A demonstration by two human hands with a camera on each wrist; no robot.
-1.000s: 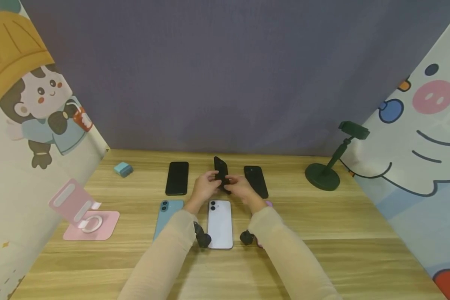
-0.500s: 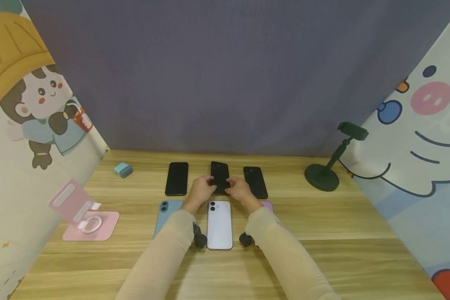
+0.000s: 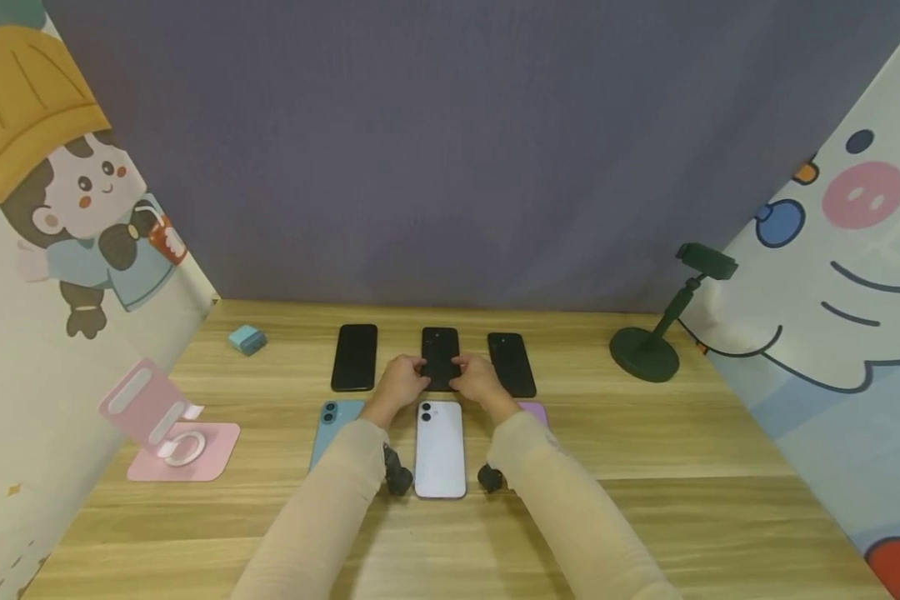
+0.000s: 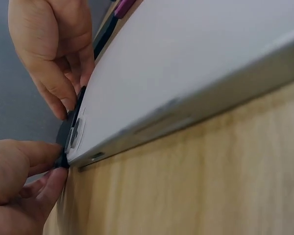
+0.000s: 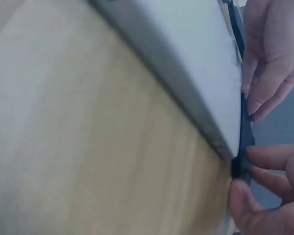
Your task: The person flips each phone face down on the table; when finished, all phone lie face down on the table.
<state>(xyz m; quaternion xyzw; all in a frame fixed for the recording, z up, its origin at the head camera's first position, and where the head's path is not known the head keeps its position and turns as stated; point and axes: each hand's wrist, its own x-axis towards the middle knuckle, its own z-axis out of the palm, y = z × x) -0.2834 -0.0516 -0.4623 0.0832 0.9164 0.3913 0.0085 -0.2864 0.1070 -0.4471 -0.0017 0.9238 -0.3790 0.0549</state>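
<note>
Between my two hands lies a black smartphone (image 3: 440, 350) in the middle of the back row, back side up with its camera lenses at the far end. My left hand (image 3: 400, 382) pinches its left edge between fingers and thumb, and my right hand (image 3: 477, 381) pinches the right edge. Both wrist views show fingertips on a thin dark edge (image 5: 245, 137) just past a white smartphone (image 4: 157, 63). That white phone lies below my hands in the head view. On either side of the held phone lie two more black phones, one left (image 3: 355, 358) and one right (image 3: 513, 367).
In the front row a blue phone (image 3: 334, 423) and a purple phone (image 3: 534, 411) are partly covered by my sleeves. A pink folding stand (image 3: 217, 450) and a small teal block (image 3: 247, 339) stand left. A dark green stand (image 3: 645, 354) is at right, with a grey curtain (image 3: 450, 167) behind.
The black phone was tilted up between my hands, turned its back upward, and came down flat into the back row. My hands lowered with it and still hold its edges.
</note>
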